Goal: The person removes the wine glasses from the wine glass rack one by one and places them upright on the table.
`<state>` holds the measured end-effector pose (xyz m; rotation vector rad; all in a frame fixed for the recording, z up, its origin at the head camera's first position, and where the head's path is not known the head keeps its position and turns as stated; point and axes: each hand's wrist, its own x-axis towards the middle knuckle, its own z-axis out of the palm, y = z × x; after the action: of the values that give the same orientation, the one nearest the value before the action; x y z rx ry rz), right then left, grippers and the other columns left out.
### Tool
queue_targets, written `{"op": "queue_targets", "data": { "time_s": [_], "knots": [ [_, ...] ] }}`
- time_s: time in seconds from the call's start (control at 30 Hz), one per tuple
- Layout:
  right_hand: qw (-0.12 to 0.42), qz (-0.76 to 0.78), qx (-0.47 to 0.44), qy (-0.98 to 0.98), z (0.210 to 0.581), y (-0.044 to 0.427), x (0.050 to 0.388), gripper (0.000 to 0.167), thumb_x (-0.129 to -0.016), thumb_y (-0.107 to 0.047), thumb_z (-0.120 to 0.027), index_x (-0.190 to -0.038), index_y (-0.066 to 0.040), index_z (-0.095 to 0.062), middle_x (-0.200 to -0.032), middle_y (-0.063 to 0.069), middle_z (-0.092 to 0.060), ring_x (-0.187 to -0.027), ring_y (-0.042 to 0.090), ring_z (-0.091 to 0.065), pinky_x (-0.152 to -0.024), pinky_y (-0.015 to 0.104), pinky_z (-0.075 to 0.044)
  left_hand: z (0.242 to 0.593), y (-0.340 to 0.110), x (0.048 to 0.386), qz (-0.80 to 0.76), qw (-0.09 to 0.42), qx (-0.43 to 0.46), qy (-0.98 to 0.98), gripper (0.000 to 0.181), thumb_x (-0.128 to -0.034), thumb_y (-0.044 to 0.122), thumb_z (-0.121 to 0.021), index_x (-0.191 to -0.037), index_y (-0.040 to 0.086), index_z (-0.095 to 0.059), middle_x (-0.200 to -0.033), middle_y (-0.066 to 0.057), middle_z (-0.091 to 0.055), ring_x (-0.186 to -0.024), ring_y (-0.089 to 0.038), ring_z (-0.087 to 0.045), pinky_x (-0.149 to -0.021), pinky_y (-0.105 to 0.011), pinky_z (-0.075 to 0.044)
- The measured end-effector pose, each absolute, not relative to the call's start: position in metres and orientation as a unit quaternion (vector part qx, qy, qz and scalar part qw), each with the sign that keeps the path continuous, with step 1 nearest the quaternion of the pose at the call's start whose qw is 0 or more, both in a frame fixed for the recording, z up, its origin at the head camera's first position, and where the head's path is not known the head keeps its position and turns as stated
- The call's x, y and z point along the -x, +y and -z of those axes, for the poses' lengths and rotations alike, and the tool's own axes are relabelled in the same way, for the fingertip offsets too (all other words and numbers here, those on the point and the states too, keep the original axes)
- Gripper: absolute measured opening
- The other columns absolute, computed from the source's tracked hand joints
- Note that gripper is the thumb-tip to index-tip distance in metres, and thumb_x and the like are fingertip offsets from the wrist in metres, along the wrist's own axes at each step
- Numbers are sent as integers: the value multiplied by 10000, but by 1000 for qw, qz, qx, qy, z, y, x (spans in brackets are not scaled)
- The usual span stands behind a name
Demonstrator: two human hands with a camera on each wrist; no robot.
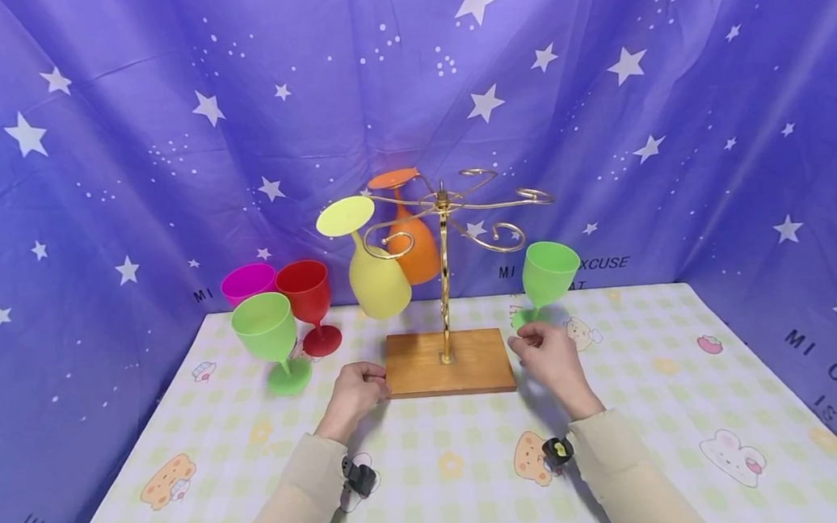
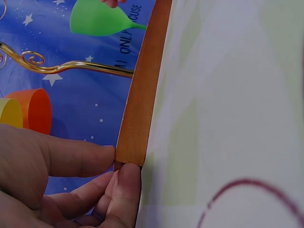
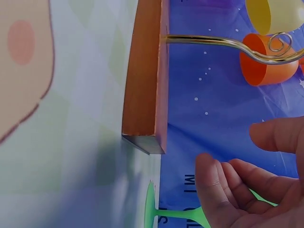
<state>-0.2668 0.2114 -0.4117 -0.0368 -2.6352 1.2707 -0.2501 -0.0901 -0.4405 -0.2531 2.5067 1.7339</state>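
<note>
A gold metal glass rack [image 1: 445,280] with curled arms stands on a wooden base [image 1: 426,374]. A yellow goblet [image 1: 380,284] and an orange goblet [image 1: 418,249] hang upside down from its left side. My left hand [image 1: 355,395] grips the left end of the base; the left wrist view shows thumb and fingers [image 2: 127,190] at its corner. My right hand [image 1: 553,365] is just off the base's right end, its thumb and loosely bent fingers apart with nothing between them in the right wrist view. Behind that hand stands a green goblet [image 1: 550,272], its foot partly hidden.
At the left stand a second green goblet [image 1: 266,329], a red goblet [image 1: 307,289] and a magenta goblet [image 1: 245,282], partly hidden. A checked cloth [image 1: 450,502] covers the table. Blue star-printed curtains [image 1: 376,70] enclose the back and sides.
</note>
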Motion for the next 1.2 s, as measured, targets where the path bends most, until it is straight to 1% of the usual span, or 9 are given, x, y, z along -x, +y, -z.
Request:
{"op": "queue_targets", "data": {
  "time_s": [0.23,0.37,0.63,0.73,0.87,1.0,1.2],
  "knots": [
    [90,-426,12,-900,415,209,268,265,-878,-216,-659,-1021,7,-655,-818,90,-652,-636,156,-622,-629,309,-479,441,-91,251,-567,32,74,820,227,-755,-40,-626,-979,-68,-655,-780,-87,-656,-658,-151,-624,-608,-281,-522],
    [79,-425,12,-902,415,209,267,273,-880,-221,-657,-1017,15,-645,-833,99,-651,-643,158,-617,-624,309,-481,440,-90,251,-572,30,66,817,229,-754,-40,-635,-978,-84,-658,-779,-94,-667,-657,-156,-643,-623,-298,-541],
    [50,-422,16,-905,416,209,266,314,-884,-232,-641,-1049,34,-617,-864,116,-653,-666,169,-617,-629,316,-489,434,-92,250,-568,30,67,820,227,-787,12,-662,-998,-70,-655,-789,-95,-680,-685,-202,-662,-642,-331,-546],
    [37,-417,15,-908,417,209,266,349,-885,-244,-636,-1077,47,-607,-891,128,-654,-686,173,-621,-639,318,-500,430,-93,249,-561,26,75,824,245,-793,40,-674,-1021,-49,-656,-806,-89,-672,-695,-211,-647,-651,-323,-538],
    [10,-403,22,-915,418,209,264,399,-890,-269,-626,-1121,55,-586,-911,133,-648,-691,171,-623,-630,316,-503,425,-94,249,-547,9,74,834,264,-784,63,-671,-1032,-28,-662,-836,-88,-653,-700,-203,-613,-652,-298,-509],
    [-18,-390,32,-920,417,208,263,420,-895,-294,-614,-1131,52,-576,-877,118,-646,-677,169,-613,-628,318,-495,420,-96,248,-540,-18,59,839,273,-775,61,-659,-1031,-31,-675,-850,-84,-655,-732,-188,-591,-678,-294,-491],
    [-37,-387,36,-921,417,206,261,417,-899,-303,-612,-1123,46,-566,-832,101,-632,-678,183,-594,-629,328,-483,411,-95,246,-540,-40,47,840,284,-783,77,-668,-1042,-37,-680,-853,-74,-664,-778,-191,-594,-708,-298,-492]
  ]
}}
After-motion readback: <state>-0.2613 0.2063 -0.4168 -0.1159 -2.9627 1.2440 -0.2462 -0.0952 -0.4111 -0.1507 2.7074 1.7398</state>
